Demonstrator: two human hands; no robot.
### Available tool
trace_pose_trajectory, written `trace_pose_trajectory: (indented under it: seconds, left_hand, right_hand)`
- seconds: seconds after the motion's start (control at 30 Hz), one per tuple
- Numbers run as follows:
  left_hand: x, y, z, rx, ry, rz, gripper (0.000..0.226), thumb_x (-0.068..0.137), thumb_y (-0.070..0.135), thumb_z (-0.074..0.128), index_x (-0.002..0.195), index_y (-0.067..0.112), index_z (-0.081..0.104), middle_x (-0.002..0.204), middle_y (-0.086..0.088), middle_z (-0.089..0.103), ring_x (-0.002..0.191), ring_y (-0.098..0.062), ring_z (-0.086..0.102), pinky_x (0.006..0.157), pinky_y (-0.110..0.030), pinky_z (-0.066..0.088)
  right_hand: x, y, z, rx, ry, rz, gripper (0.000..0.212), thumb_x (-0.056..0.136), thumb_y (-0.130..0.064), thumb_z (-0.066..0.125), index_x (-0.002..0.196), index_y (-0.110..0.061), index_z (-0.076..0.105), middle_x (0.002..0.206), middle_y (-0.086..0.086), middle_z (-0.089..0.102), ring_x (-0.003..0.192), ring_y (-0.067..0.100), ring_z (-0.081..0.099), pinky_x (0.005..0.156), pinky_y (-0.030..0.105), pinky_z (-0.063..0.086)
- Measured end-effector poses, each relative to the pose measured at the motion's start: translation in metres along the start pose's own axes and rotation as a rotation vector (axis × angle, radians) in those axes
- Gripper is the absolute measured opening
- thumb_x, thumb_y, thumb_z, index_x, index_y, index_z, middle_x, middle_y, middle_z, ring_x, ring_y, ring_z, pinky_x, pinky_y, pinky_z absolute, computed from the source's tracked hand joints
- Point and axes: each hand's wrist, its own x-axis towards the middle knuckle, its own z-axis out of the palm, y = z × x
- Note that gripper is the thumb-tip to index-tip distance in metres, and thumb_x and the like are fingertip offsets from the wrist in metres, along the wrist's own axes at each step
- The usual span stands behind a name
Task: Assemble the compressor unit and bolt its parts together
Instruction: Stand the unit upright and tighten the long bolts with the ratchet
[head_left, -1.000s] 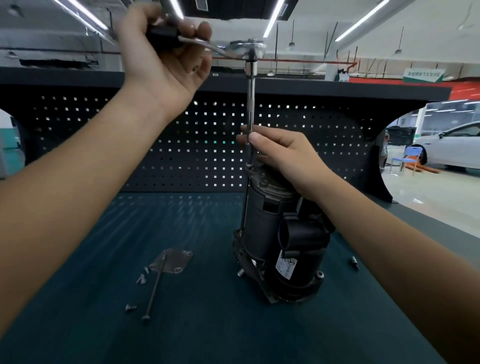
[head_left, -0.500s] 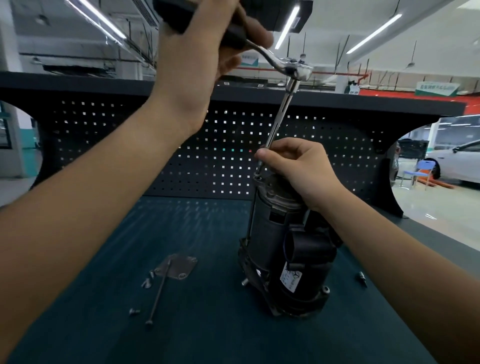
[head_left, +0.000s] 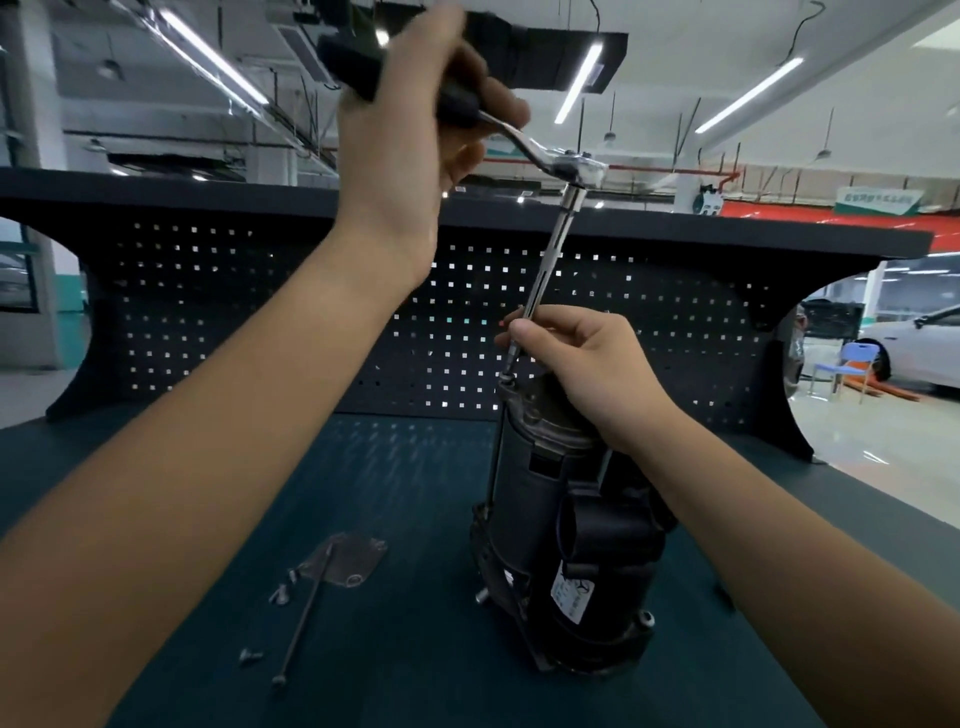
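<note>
Left hand (head_left: 405, 150) grips ratchet (head_left: 575, 169); compressor (head_left: 535, 493) label (head_left: 571, 592) shows star (print illegible).

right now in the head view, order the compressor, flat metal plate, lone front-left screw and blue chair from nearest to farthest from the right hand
1. compressor, directly under the right hand.
2. flat metal plate, lying left of the compressor's base.
3. lone screw, further left, toward the camera.
4. blue chair, far off on the shop floor at right.
</note>
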Motion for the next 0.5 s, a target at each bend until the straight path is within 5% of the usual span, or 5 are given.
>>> trace_pose_trajectory:
  seconds: [0.13,0.27,0.37,0.43,0.5]
  left_hand:
    - [-0.02,0.005,0.004,0.114,-0.113,0.275,0.025,0.089,0.025,0.051,0.065,0.025,0.058,0.06,0.008,0.065,0.075,-0.022,0.066,0.071,-0.025,0.048]
    - [0.004,-0.006,-0.007,-0.217,-0.015,-0.111,0.03,0.096,0.026,0.042,0.071,0.013,0.051,0.06,0.003,0.063,0.073,-0.017,0.067,0.069,-0.027,0.05]
    - [0.022,-0.019,-0.015,-0.357,0.105,-0.352,0.034,0.094,0.028,0.042,0.067,0.011,0.052,0.068,-0.001,0.06,0.066,-0.014,0.066,0.067,-0.025,0.047]
    - [0.027,-0.024,-0.017,-0.403,0.144,-0.409,0.034,0.092,0.026,0.042,0.063,0.011,0.052,0.072,-0.002,0.058,0.062,-0.014,0.065,0.066,-0.026,0.046]
    - [0.022,-0.022,-0.018,-0.381,0.106,-0.37,0.035,0.094,0.026,0.041,0.064,0.013,0.053,0.067,0.0,0.059,0.066,-0.013,0.066,0.069,-0.029,0.046]
  right_hand:
    - [0.001,0.002,-0.001,0.023,0.002,0.002,0.018,0.082,-0.024,0.068,0.093,-0.009,0.07,0.085,-0.004,0.073,0.069,-0.004,0.062,0.065,0.012,0.045]
    - [0.0,0.0,0.0,-0.04,-0.035,-0.014,0.015,0.09,-0.025,0.057,0.079,-0.025,0.067,0.076,-0.011,0.07,0.072,-0.001,0.06,0.071,0.016,0.044]
    - [0.001,-0.002,0.001,-0.023,-0.042,0.001,0.019,0.095,-0.022,0.048,0.092,-0.032,0.064,0.085,-0.014,0.071,0.085,0.034,0.06,0.085,0.04,0.049]
    - [0.001,-0.003,0.001,-0.03,-0.032,-0.009,0.019,0.095,-0.019,0.048,0.094,-0.03,0.064,0.082,-0.016,0.071,0.094,0.049,0.056,0.085,0.049,0.049]
    - [-0.001,-0.003,0.0,-0.052,-0.01,-0.031,0.017,0.094,-0.018,0.05,0.093,-0.024,0.066,0.079,-0.015,0.071,0.093,0.042,0.059,0.082,0.042,0.05]
